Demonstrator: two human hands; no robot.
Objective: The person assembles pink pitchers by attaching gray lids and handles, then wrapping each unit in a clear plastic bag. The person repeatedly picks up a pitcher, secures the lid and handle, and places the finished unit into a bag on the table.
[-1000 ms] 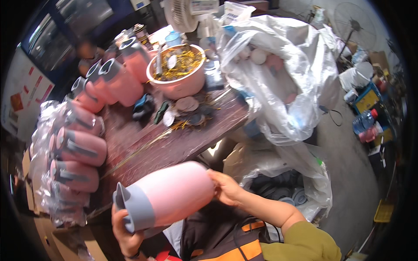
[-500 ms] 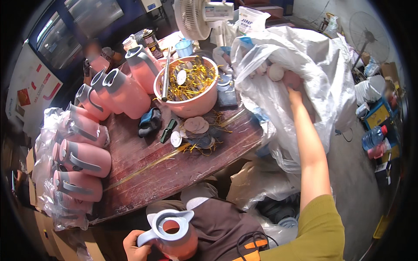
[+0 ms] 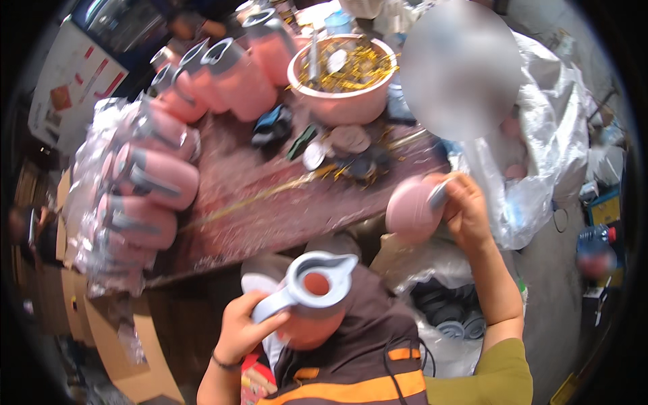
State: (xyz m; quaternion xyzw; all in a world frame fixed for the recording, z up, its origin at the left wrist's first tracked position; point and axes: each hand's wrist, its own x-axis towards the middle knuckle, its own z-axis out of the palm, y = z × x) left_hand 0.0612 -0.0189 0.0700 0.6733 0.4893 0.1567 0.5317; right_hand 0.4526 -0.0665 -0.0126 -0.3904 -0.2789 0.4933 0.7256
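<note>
- The left hand point(image 3: 237, 332) has its grip closed round the grey handle of a pink jug point(image 3: 312, 305). The jug stands upright in the person's lap, its open mouth facing up, just below the near edge of the surface point(image 3: 270, 212).
- The right hand point(image 3: 467, 210) has its grip closed on a round pink lid point(image 3: 412, 209) with a small grey part at its edge, holding it in the air.
- Relative to the jug, the lid lies up and to the right, apart from it and not touching. Its broad face is turned sideways rather than down toward the jug's mouth. The right hand is the one nearer the lid, while the left hand steadies the jug.
- To the jug's upper left, a clear bag of pink jugs point(image 3: 135, 182) lies stacked at the surface's left end.
- Beyond the jug, more standing jugs point(image 3: 229, 74) and a pink bowl point(image 3: 341, 101) filled with small gold parts sit at the far side of the surface.
- To the jug's upper right, past the lid, a large clear plastic bag point(image 3: 553, 135) bulges open.
</note>
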